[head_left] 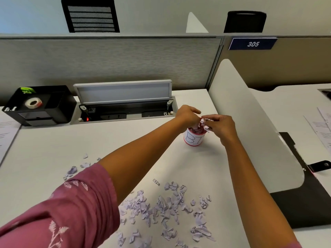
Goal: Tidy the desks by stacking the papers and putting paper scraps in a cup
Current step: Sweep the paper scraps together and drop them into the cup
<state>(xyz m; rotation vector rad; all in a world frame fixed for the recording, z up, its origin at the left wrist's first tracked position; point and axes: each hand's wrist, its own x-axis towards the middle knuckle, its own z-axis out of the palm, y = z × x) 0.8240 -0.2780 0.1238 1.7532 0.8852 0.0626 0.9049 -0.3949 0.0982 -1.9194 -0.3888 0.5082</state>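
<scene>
A red cup (194,139) with a white label stands on the white desk (53,149), filled with crumpled paper scraps. Both hands hover over its mouth. My left hand (188,114) and my right hand (221,126) each pinch a bunch of paper scraps (203,123) between them, right above the cup. A wide scatter of torn pale scraps (166,210) lies on the desk near me, with a few more scraps (75,170) further left, partly hidden by my left sleeve.
A black desk organiser (43,104) holding a tape roll sits at the back left. An open cable tray (123,108) runs along the back. A white divider panel (250,122) stands to the right; printed papers (320,127) lie on the neighbouring desk, and more papers (6,129) at far left.
</scene>
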